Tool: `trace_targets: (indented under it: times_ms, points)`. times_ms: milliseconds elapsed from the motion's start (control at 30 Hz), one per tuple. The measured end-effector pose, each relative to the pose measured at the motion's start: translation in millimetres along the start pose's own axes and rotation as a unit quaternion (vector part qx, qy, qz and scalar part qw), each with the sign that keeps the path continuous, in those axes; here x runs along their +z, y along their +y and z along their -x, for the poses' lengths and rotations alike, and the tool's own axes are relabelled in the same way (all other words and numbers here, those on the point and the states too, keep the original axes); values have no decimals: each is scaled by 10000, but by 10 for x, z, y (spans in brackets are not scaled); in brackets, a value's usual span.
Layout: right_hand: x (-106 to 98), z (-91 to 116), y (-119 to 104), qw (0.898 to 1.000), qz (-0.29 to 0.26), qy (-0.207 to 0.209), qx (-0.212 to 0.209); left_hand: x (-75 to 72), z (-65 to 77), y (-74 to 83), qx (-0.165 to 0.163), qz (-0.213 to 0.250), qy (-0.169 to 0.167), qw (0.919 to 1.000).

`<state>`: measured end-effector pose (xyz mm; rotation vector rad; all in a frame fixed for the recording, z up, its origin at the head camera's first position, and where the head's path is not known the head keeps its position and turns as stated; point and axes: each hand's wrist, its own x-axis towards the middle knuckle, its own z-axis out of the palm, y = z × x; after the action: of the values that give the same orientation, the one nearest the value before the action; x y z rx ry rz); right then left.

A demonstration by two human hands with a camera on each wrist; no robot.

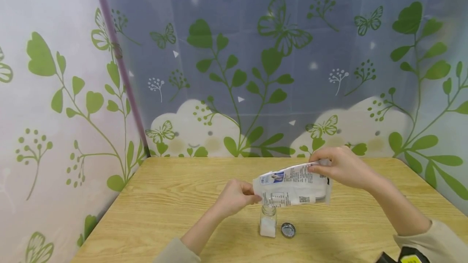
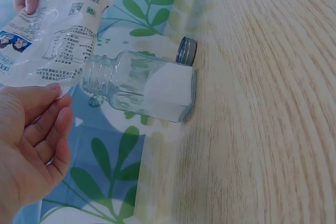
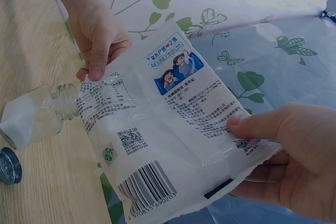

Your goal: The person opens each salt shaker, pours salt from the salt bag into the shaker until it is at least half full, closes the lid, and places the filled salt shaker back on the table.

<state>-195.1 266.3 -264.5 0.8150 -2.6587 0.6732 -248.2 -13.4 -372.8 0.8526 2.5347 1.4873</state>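
Note:
A white printed plastic salt bag [image 3: 173, 124] is held on its side between both hands, over a small glass jar [image 1: 268, 221]. My left hand [image 1: 234, 198] pinches the bag's corner near the jar's mouth, thumb on top. At the other end, my right hand [image 1: 341, 167] grips the bag's upper edge, thumb on the printed face. The jar stands upright, with white salt [image 2: 169, 88] filling its lower part. In the left wrist view the bag's lower edge overlaps the threaded jar neck [image 2: 97, 76]. The bag's opening is hidden.
A metal screw lid [image 1: 288, 230] lies on the wooden table [image 1: 175, 198] just right of the jar. Behind the table hangs a curtain [image 1: 237, 72] with leaves and butterflies. A black and yellow object [image 1: 409, 257] shows at the bottom right edge.

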Motion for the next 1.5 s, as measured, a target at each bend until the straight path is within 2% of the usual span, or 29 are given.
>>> trace_targets:
  times_ms: [333,733,1500]
  points:
    - [-9,2,-17,9999,12,-50,94,-2,3,10,-23,-6,2,10000]
    - [-13,3,-32,9999,12,-75,98,-6,16,0,129,26,-41,9999]
    - [0,-12,-10,10000,-12,-79,50,-1,15,13,62,-96,57,9999]
